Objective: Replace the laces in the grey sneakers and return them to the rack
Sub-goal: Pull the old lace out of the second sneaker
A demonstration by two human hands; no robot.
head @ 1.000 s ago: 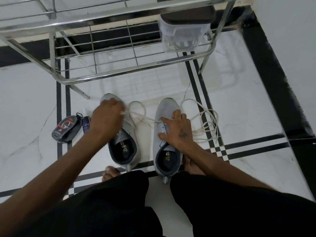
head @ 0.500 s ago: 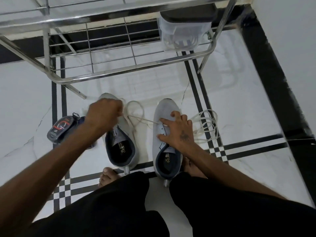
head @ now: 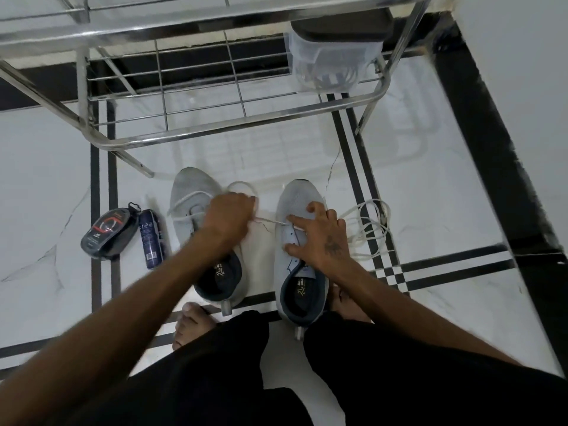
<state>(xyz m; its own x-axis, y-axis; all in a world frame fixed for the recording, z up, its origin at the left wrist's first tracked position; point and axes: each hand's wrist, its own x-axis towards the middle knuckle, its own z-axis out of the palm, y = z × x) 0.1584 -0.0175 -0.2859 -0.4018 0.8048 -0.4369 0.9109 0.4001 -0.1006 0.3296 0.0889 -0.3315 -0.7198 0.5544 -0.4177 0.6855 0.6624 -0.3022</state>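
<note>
Two grey sneakers stand side by side on the floor, toes toward the rack. My left hand point(head: 229, 218) hovers over the left sneaker point(head: 192, 192) and pinches a white lace point(head: 270, 222) that runs taut to the right sneaker point(head: 296, 199). My right hand point(head: 319, 238) rests on the right sneaker's eyelet area, fingers spread, index finger at the lace's entry. A loose coil of white lace point(head: 368, 226) lies on the floor right of that shoe. Another lace loops over the left sneaker's toe.
A steel shoe rack point(head: 215, 130) stands just beyond the shoes, with a clear plastic container point(head: 332, 63) on its right end. A black pouch point(head: 109, 233) and a dark spray can point(head: 150, 238) lie left of the shoes. A white wall rises at right. My bare feet show below.
My left hand has moved right, toward the gap between the shoes, drawing the lace shorter and taut. My right hand stays on the right sneaker.
</note>
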